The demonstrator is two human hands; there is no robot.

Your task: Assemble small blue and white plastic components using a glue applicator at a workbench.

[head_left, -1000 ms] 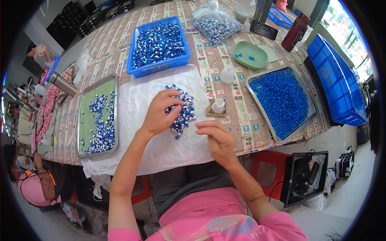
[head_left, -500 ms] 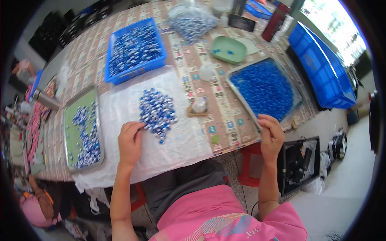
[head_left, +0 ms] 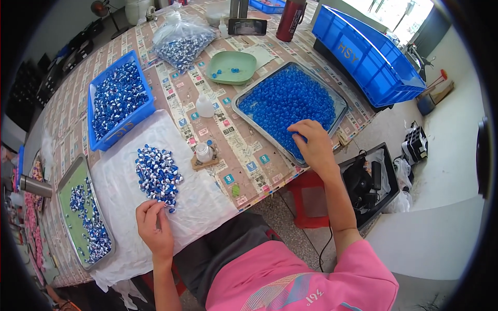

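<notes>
My left hand (head_left: 154,228) rests on a white cloth (head_left: 202,205) at the near end of a heap of small blue-and-white pieces (head_left: 157,173). Its thumb and fingertips are pinched together, and what they hold is too small to make out. Over the metal tray of clear blue beads (head_left: 288,98), my right hand (head_left: 315,147) dips its fingertips to the beads near the right edge. Thumb and forefinger are drawn together there; anything between them cannot be made out. Between the hands, a small white-capped glass jar (head_left: 203,152) stands on a little wooden block (head_left: 205,164).
At left lie a green-bottomed tray (head_left: 72,233) and a blue basket (head_left: 122,127), both holding blue-and-white pieces. Farther back are a bulging clear bag (head_left: 184,44), a green dish (head_left: 231,78), a white squeeze bottle (head_left: 205,106), a phone (head_left: 247,27), a red flask (head_left: 291,20) and a blue crate (head_left: 363,57).
The view has swung to the right. My right hand has moved from the tray's near edge in over the blue beads. My left hand stays by the heap, now at its near end.
</notes>
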